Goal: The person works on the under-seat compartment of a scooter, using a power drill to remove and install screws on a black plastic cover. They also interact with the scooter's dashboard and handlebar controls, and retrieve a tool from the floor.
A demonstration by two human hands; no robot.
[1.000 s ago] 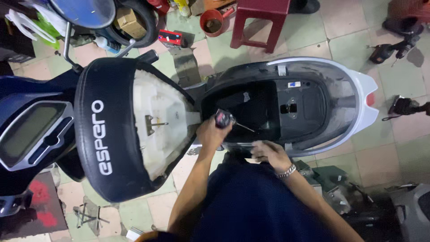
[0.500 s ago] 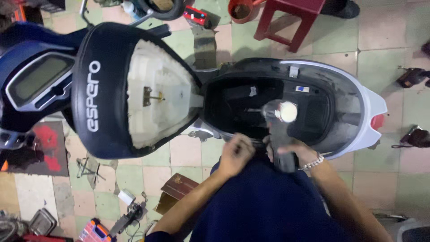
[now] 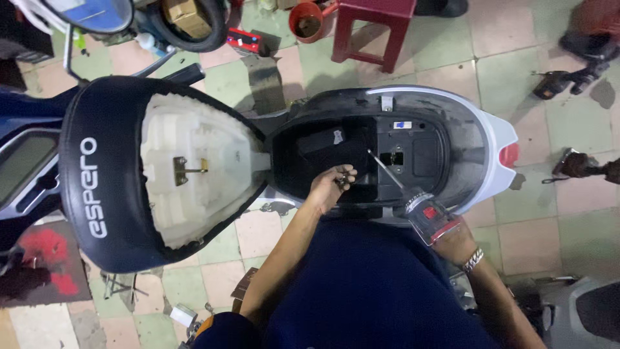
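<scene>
A scooter stands below me with its seat (image 3: 110, 174) flipped open to the left, showing the white foam underside. The black under-seat compartment (image 3: 413, 145) lies open. My left hand (image 3: 330, 186) rests on the compartment's near rim, its fingers closed on a small dark metal part (image 3: 345, 178). My right hand (image 3: 455, 244) grips a red and black power screwdriver (image 3: 429, 216). Its long thin bit (image 3: 386, 169) points up and left into the compartment, close to the left hand's fingers.
A red stool (image 3: 374, 26) and a red bucket (image 3: 307, 19) stand beyond the scooter. A tyre (image 3: 187, 22) lies at the top left. Power tools (image 3: 568, 81) lie on the tiled floor at the right. Small tools and scraps (image 3: 181, 313) lie by my left leg.
The screwdriver was near my left hand a second ago; now my right hand holds it with the bit over the compartment. My left hand moved to the rim with a small part.
</scene>
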